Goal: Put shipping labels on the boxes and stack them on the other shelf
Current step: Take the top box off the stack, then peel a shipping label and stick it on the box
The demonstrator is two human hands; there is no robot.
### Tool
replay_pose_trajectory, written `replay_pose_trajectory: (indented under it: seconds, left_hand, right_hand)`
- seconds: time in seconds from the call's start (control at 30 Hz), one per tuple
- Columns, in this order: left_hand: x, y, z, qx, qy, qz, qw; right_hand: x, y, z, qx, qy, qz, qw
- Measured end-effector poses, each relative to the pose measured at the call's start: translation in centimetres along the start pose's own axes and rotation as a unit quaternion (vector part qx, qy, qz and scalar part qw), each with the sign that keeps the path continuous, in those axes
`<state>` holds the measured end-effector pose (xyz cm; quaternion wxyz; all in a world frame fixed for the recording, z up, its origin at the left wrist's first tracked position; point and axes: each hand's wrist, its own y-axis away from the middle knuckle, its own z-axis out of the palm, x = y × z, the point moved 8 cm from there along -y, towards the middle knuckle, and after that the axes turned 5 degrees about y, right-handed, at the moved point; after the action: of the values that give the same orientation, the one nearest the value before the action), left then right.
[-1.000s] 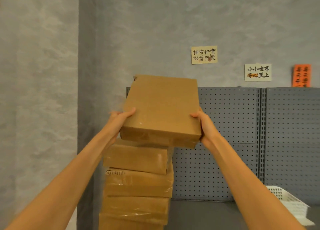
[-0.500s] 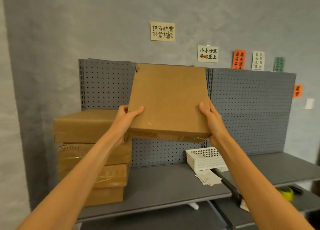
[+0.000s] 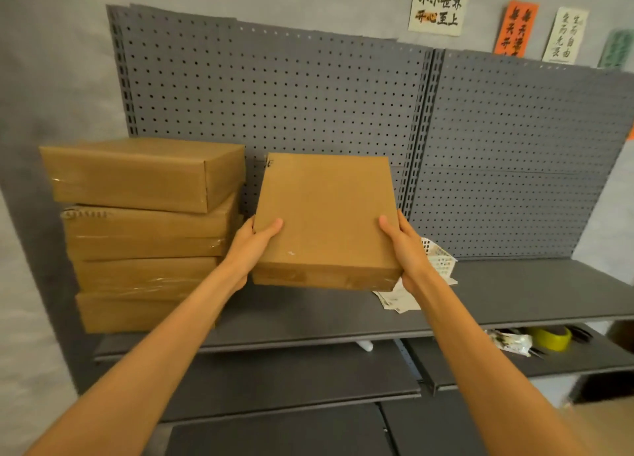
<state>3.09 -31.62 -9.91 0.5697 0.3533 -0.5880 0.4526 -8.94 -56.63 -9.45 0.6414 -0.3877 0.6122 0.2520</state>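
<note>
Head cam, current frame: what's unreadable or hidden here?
- White plastic basket: mostly behind the held brown cardboard box and right hand.
- Printed paper slips: text too small.
- Left hand: fingers hidden under the box.
- Green wall note: blurred, cut by right edge.

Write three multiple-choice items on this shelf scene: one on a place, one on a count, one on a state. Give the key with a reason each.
1. Where is the stack of boxes?
A. left end of the shelf
B. floor
C. inside the basket

2. How many boxes are in that stack?
A. two
B. four
C. seven

3. What is the state of the held box?
A. resting on the stack
B. in the grip of both hands, off the shelf
C. lying open

Key: 1 A, it stands left, against the pegboard. 2 B, four layers show. 3 B, the left hand and right hand clasp its sides.
</note>
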Motion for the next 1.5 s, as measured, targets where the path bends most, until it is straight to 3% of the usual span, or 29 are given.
replay_pose_trajectory:
  seconds: [0.2, 0.47, 0.73, 0.93, 1.17, 1.27, 1.4, 1.5]
  left_hand:
    - [-6.7, -1.4, -0.4, 0.04, -0.019, -0.098, 0.994]
    - [-13.5, -2.7, -0.8, 0.053, -0.042, -0.205, 0.976]
    - [-16.3, -4.1, -0.7, 0.057, -0.07, -0.236, 0.968]
    - [-16.8, -4.7, -0.8, 0.077, -0.069, -0.236, 0.966]
    - [-16.8, -5.2, -1.3, 0.095, -0.128, -0.211, 0.964]
    - [-16.2, -5.3, -1.2, 0.084, -0.203, -0.199, 0.955]
    - [-13.3, -6.1, -0.8, 0.055, -0.398, -0.054, 0.914]
    - [-10.8, -6.6, 1.8, -0.001, -0.502, 0.073, 0.862]
  right_hand:
    - [8.5, -2.0, 1.2, -0.03, 0.013, 0.104, 0.994]
    - [13.8, -3.8, 2.1, -0.07, 0.039, 0.209, 0.975]
    - [17.3, -5.7, 2.2, -0.101, 0.05, 0.284, 0.952]
    - [18.4, -7.2, 2.5, -0.108, 0.055, 0.277, 0.953]
    - [19.5, -8.2, 2.7, -0.112, 0.075, 0.254, 0.958]
    - [19.4, -8.1, 2.8, -0.121, 0.069, 0.258, 0.956]
    - [19.2, -8.0, 2.6, -0.134, 0.055, 0.271, 0.952]
    - [19.3, -7.9, 2.7, -0.133, 0.044, 0.282, 0.949]
